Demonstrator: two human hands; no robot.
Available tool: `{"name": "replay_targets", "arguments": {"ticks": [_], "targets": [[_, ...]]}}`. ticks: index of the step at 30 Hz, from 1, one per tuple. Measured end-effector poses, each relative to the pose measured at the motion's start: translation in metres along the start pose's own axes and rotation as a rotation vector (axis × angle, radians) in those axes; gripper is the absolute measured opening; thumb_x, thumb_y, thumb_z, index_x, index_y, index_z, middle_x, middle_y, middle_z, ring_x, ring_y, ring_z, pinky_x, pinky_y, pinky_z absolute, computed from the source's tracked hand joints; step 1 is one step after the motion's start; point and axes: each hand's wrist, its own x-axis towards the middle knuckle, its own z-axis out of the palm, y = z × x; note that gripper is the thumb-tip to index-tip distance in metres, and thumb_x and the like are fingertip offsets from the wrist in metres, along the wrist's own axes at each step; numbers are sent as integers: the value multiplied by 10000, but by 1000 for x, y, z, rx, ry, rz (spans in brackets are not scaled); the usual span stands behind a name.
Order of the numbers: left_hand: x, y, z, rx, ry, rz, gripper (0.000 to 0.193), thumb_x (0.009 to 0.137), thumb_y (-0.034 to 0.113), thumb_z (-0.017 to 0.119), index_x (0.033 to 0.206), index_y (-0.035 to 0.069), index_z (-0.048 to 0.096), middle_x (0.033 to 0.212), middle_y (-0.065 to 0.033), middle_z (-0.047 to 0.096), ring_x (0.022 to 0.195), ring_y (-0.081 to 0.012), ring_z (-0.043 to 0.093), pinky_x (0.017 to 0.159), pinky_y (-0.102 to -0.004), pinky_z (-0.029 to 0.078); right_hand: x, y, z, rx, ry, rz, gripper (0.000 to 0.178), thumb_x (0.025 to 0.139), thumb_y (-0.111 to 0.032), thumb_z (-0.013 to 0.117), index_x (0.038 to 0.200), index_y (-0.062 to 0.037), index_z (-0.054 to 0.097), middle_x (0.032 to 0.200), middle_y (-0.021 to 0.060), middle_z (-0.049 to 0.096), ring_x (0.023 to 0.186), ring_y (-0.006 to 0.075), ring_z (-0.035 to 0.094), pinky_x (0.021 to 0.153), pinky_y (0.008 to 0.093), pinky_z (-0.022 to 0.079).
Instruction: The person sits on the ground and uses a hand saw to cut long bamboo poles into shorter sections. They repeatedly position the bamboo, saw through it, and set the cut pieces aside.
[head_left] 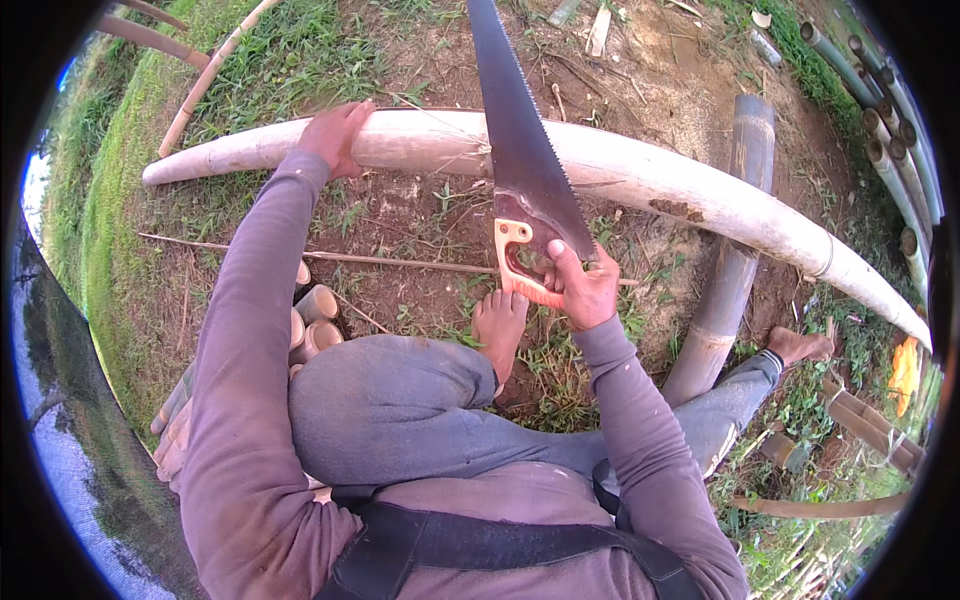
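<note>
A long pale bamboo pole (650, 176) lies across in front of me, looking bowed in this view. My left hand (338, 138) grips it toward its left end, arm stretched out. In my right hand (590, 285) is the handle of a handsaw (530, 150), orange-and-cream with a dark toothed blade. The blade points away from me and passes over the middle of the pole; whether its teeth touch the bamboo I cannot tell. Under the pole's right half runs a thicker grey bamboo log (722, 270), lying crosswise beneath it.
My bare foot (500, 325) rests just below the saw handle. Short cut bamboo pieces (318, 303) are by my left side. A thin stick (400, 262) lies on the ground. Bamboo poles (900, 150) are stacked at the far right, with an orange thing (903, 375) nearer.
</note>
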Motion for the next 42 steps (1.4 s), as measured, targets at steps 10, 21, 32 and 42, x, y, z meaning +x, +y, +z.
{"name": "replay_targets", "arguments": {"ticks": [10, 21, 32, 42], "targets": [[5, 0, -9, 15, 43, -8, 1067, 582, 184, 972, 1511, 102, 453, 1448, -137, 591, 1294, -362, 607, 1118, -435, 512, 11, -8, 0, 141, 24, -102, 305, 1005, -254, 764, 1118, 18, 687, 796, 19, 652, 615, 98, 582, 607, 289, 546], [-1, 2, 0, -78, -40, -58, 1040, 591, 166, 934, 1518, 136, 464, 1488, -126, 564, 1321, -387, 572, 1156, -455, 464, 6, -1, -20, 305, 67, -129, 238, 1002, -196, 755, 1113, 3, 686, 785, 27, 668, 648, 89, 598, 571, 269, 502], [4, -5, -1, -70, -19, -59, 985, 613, 154, 924, 1494, 166, 484, 1498, -113, 553, 1364, -373, 543, 1191, -458, 431, 6, -2, 4, 270, 148, -110, 314, 997, -282, 774, 1071, 3, 666, 802, 43, 660, 635, 113, 587, 585, 268, 493], [4, 2, -2, 35, -57, -8, 1084, 626, 242, 978, 1551, 115, 427, 1518, -126, 542, 1375, -335, 554, 1164, -428, 479, -3, 16, 0, 93, 8, 24, 231, 1001, -201, 757, 1090, -10, 662, 831, 51, 676, 606, 124, 612, 558, 265, 529]]}}
